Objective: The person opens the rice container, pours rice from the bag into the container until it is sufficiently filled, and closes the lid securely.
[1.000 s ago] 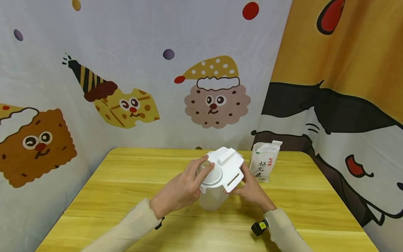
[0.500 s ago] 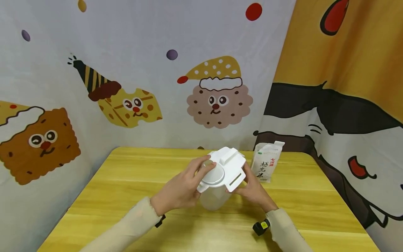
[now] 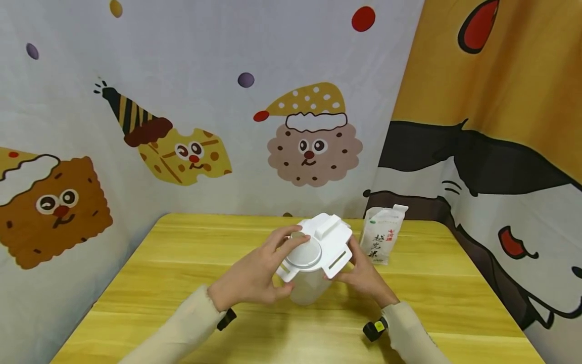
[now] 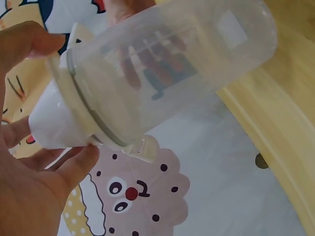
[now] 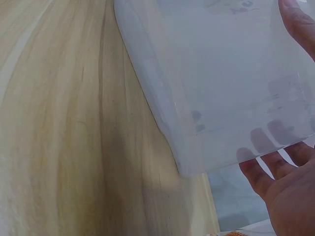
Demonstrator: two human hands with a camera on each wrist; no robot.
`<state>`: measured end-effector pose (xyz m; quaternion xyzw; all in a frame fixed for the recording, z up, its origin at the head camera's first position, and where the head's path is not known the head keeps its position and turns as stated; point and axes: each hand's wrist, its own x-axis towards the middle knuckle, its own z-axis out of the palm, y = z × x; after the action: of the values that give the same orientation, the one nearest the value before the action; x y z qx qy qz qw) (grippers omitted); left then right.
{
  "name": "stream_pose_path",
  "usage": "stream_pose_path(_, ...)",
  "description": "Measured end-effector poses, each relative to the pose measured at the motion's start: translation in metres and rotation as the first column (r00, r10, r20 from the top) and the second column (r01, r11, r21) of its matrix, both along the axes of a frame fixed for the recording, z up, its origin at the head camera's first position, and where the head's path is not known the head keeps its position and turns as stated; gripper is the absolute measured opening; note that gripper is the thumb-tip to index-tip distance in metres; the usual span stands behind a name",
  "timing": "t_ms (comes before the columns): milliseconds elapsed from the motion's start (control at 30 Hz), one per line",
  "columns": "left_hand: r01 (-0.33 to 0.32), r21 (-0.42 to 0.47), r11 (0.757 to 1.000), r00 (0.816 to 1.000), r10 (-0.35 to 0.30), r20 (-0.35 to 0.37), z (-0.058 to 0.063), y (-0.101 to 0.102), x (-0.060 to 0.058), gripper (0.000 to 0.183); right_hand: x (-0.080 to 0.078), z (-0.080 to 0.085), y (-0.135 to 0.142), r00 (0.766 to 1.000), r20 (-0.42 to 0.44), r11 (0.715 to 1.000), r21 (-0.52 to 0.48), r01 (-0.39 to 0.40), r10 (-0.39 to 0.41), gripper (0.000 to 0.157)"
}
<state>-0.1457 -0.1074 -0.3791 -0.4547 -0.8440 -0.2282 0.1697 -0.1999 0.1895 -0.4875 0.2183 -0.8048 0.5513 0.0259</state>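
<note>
A translucent plastic storage jar (image 3: 309,288) stands near the table's middle, its white lid (image 3: 327,230) uppermost. Over the lid's left side reaches my left hand (image 3: 254,273), fingers bent across the top and far edge. Its thumb (image 4: 42,40) is spread off the near edge. Side latches (image 3: 286,273) stick outward from the lid at left and right. My right hand (image 3: 366,273) grips the jar's right side; its fingertips (image 5: 256,174) press one wall, with the thumb (image 5: 298,24) on the other side. Nothing is visible inside the jar.
Behind the right hand, a white rice packet (image 3: 383,235) with printed characters stands upright on the wooden table (image 3: 191,263). A cartoon-printed curtain (image 3: 195,76) hangs along the table's back and right. Both wrists wear small black devices (image 3: 375,328).
My left thumb has moved down and away from the lid, and the left latch now stands out further. The right hand keeps its grip on the jar.
</note>
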Motion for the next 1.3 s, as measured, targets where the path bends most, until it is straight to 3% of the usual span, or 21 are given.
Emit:
stream_pose_path(167,0.012,0.030,0.999,0.999,-0.013,0.050,0.004,-0.002,-0.002,0.089,-0.001,-0.001,0.000,1.000,-0.008,1.000,0.008,-0.001,0.001,0.114)
stream_pose_path(333,-0.006,0.095,0.995,0.992,-0.006,0.127,0.003,-0.003,-0.005,0.093,0.001,0.001,-0.001,1.000,0.010,1.000,0.008,0.001,-0.001,0.114)
stream_pose_path(700,-0.126,0.267,0.955,0.953,0.042,0.301,-0.022,-0.015,-0.016,0.114,0.002,0.001,0.000,0.999,0.045,1.000,0.007,0.016,-0.016,0.116)
stream_pose_path(833,-0.154,0.325,0.933,0.913,0.009,0.408,-0.032,-0.019,-0.018,0.114,0.002,0.002,-0.001,0.997,0.067,1.000,0.005,0.025,-0.026,0.116)
stream_pose_path(1067,-0.175,0.400,0.900,0.820,-0.092,0.566,-0.050,-0.025,-0.020,0.121,0.002,0.002,0.000,0.998,0.054,1.000,0.010,0.017,-0.018,0.116)
stream_pose_path(1200,-0.181,0.409,0.894,0.759,-0.138,0.636,-0.063,-0.026,-0.021,0.131,0.002,0.003,0.000,0.998,0.052,1.000,0.017,0.019,-0.020,0.115)
stream_pose_path(1300,-0.230,0.394,0.890,0.693,-0.134,0.708,-0.071,-0.024,-0.022,0.132,0.003,0.004,0.000,0.999,0.050,1.000,0.023,0.020,-0.021,0.114)
